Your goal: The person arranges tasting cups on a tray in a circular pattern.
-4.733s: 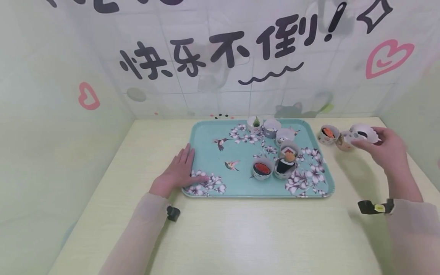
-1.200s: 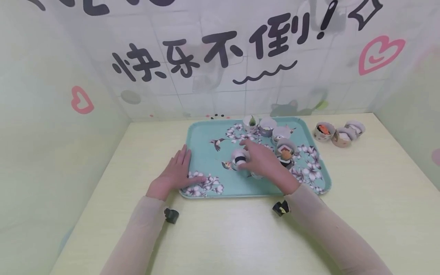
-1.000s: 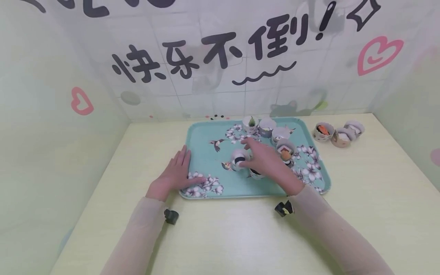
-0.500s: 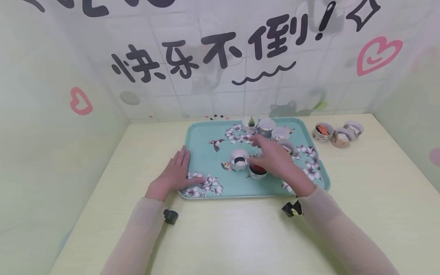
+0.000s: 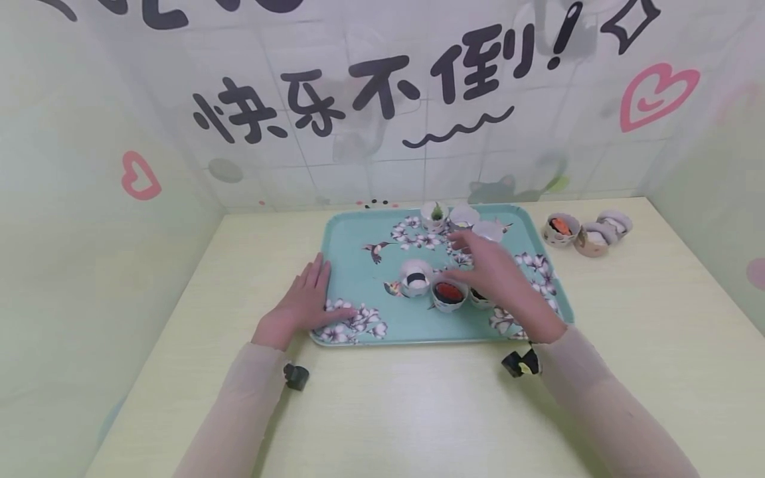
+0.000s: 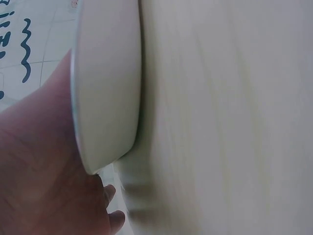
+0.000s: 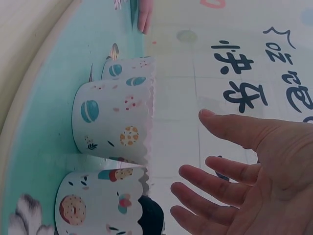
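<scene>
1. The right hand (image 5: 490, 272) is hovering over the tray (image 5: 352, 265), fingers spread and holding nothing. The white cup (image 5: 415, 279) is standing just left of its fingertips, apart from them. The red-filled cup (image 5: 449, 295) is sitting beside it, under the thumb side.
2. In the right wrist view the right hand (image 7: 254, 186) is showing an open palm, with two patterned cups (image 7: 115, 115) upright on the tray (image 7: 49, 142) just beside the fingers (image 7: 205, 186), not touching.
3. The left hand (image 5: 305, 299) is lying flat on the tray's near left corner, fingers straight, pressing. The right hand is nearer the cups.
4. Count on the tray: three cups at the far rim (image 5: 463, 219), white cup, red-filled cup, and one more partly hidden under the right hand. Others may be hidden.
5. Count on the desk (image 5: 418, 405): three cups (image 5: 588, 232) clustered right of the tray, well apart from both hands.
</scene>
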Tool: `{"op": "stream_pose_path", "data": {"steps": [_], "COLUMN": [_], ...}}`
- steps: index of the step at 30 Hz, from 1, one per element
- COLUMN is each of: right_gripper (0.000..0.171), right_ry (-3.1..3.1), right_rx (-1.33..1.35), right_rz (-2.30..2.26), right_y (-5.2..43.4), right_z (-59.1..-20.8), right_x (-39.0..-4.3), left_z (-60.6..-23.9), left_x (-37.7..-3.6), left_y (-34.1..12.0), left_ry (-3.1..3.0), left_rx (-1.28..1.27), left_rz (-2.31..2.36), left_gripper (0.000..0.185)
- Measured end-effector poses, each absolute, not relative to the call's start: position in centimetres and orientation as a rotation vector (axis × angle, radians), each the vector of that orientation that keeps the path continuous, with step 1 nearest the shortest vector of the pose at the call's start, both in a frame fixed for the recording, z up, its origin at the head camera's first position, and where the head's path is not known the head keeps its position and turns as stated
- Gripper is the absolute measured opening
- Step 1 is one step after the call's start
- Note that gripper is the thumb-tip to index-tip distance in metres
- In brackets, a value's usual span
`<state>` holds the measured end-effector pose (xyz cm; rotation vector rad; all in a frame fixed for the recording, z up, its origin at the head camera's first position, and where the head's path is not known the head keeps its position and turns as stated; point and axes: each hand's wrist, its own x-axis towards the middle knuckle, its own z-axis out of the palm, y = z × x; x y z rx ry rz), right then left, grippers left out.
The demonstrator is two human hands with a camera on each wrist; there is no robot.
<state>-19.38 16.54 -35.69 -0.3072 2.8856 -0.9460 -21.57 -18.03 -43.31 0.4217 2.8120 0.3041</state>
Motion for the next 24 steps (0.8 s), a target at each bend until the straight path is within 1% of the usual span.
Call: {"op": "stream_pose_path", "data": {"steps": [7, 14, 24], "right_gripper": [0.069, 0.061, 0.059], "right_ry": [2.87, 2.877, 2.843], "right_rx": [-0.275, -0.234, -0.196], "right_rz": [-0.982, -1.044, -1.175], "right_y": [17.6, 18.8, 20.8], "right_z": [-35.8, -36.0, -35.3], "right_x": [-19.4, -19.3, -18.9], "left_z": [-42.8, -42.4, -42.2], "left_x": [-21.3, -21.0, -20.9], "left_y": [-17.9, -17.7, -17.6], "left_ry": [2.817, 2.823, 2.832], "left_rx": [0.433, 0.433, 0.425], "left_rz": [0.3, 0.313, 0.281], "left_gripper": [0.122, 0.124, 0.117]}}
